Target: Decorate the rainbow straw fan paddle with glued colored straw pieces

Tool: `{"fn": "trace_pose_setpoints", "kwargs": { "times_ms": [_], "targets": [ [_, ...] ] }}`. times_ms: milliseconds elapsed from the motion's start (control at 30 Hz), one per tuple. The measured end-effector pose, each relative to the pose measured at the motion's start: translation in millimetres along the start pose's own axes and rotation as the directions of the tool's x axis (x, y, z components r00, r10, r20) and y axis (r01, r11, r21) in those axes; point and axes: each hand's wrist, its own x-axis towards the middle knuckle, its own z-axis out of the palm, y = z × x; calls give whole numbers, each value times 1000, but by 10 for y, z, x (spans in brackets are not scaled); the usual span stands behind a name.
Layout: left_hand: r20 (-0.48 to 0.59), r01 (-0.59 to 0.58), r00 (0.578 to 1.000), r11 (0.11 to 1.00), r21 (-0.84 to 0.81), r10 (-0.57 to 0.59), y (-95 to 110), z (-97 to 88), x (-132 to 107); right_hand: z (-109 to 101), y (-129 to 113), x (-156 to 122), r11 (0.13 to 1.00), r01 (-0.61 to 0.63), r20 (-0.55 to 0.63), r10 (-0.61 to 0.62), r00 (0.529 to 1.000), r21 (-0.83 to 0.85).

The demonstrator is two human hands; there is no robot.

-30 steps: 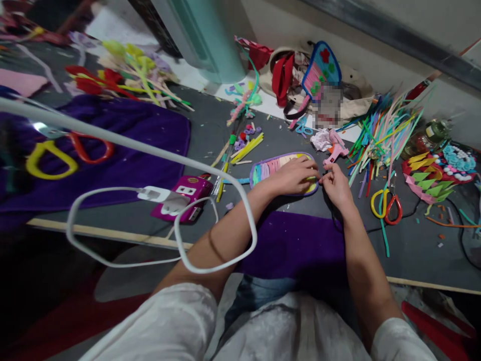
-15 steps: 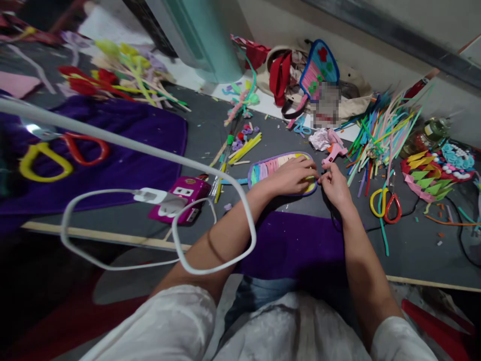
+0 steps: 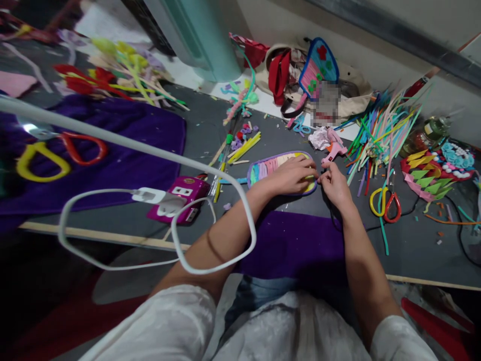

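Note:
An oval craft piece [image 3: 267,167] with a purple rim and coloured strips lies on the dark table [image 3: 409,250]. My left hand [image 3: 292,175] rests flat on its right half, fingers stretched over the strips. My right hand [image 3: 334,185] sits just off the oval's right end, its fingertips pinched together against the left hand's fingertips; what they pinch is too small to make out. A pink glue gun [image 3: 333,151] lies just behind both hands.
Scissors with yellow and red handles [image 3: 384,204] lie to the right, beside a heap of coloured strips [image 3: 379,134]. A magenta power strip [image 3: 179,198] with a white plug and looping white cable [image 3: 210,170] sits left. Purple cloth [image 3: 112,145] holds another pair of scissors [image 3: 56,150].
The view has drifted slightly; both hands stay in the same place on the oval piece.

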Motion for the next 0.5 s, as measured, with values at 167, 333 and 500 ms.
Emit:
{"fn": "trace_pose_setpoints", "kwargs": {
  "times_ms": [167, 333, 500],
  "targets": [
    [3, -14, 1000, 1000, 8, 14, 12, -14, 2, -50, -26, -2, 995, -42, -41, 38, 998, -95],
    [3, -11, 1000, 1000, -10, 11, 16, -39, 4, -82, -50, -1, 979, -59, -88, 42, 995, -197],
    [-58, 16, 998, 996, -89, -22, -5, -85, -11, -80, -45, -2, 975, -53, -63, 40, 997, -214]
  ]
}}
